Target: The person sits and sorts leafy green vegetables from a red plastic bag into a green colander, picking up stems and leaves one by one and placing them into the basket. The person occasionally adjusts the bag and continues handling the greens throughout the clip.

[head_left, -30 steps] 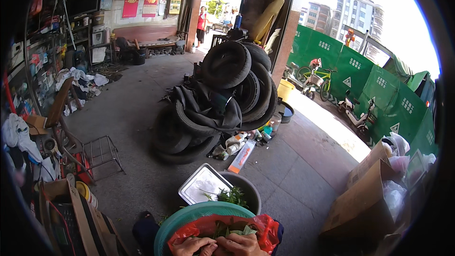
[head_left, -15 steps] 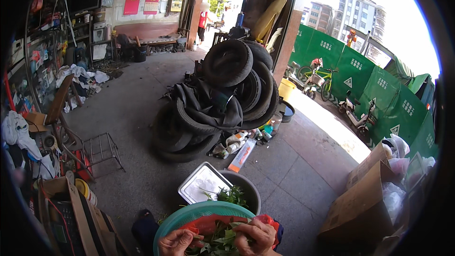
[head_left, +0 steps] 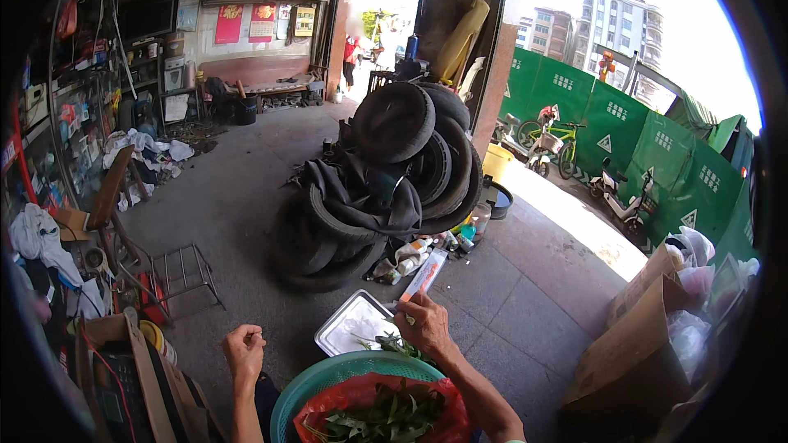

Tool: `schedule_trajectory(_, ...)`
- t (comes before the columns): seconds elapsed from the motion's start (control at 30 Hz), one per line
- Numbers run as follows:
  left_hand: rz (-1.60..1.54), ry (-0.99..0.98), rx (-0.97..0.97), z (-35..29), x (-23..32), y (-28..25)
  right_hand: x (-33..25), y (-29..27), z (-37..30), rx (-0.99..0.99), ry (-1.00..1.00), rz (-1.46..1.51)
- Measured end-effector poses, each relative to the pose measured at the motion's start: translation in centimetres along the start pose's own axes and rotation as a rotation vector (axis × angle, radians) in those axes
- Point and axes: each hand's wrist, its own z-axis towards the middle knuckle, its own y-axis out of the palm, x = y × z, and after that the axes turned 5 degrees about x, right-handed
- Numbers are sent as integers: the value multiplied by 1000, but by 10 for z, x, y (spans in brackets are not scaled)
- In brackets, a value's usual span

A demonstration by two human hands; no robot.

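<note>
A green plastic basket (head_left: 289, 390) lined with a red plastic bag (head_left: 349, 390) stands at the bottom middle, with leafy greens (head_left: 390, 418) inside. My right hand (head_left: 427, 326) hovers beyond its far rim, fingers pinched; what they hold, if anything, does not show. Just below that hand, more picked greens (head_left: 396, 343) lie by a white tray (head_left: 355, 324), and a grey basin there is mostly covered by my hand and forearm. Left of the basket, my left hand (head_left: 245, 351) is raised with curled, closed fingers; I cannot make out anything in them.
A heap of old tyres (head_left: 394, 123) fills the middle of the floor. A wire rack (head_left: 187, 277) and an open cardboard box (head_left: 107, 330) stand at left. Cardboard boxes (head_left: 628, 344) with plastic bags are at right. A long narrow carton (head_left: 425, 271) lies beyond the tray.
Both hands have left the greens in the basket. My right hand has moved forward over the basin and tray; my left has moved out to the left, beyond the basket rim.
</note>
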Motion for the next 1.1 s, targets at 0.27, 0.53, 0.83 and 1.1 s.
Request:
schedule_trajectory(0.27, 375, 50, -110, 6, -37, 15, 42, 16, -34, -479, 54, 44)
schedule_trajectory(0.53, 726, 106, -310, -2, -52, 18, -47, -58, -44, -492, -14, 277)
schedule_trajectory(0.83, 720, 183, -352, -5, -40, 17, -115, -71, -104, -566, -198, 374)
schedule_trajectory(1.1, 782, 140, -528, 15, -48, 12, -119, -60, -147, -686, -292, 149)
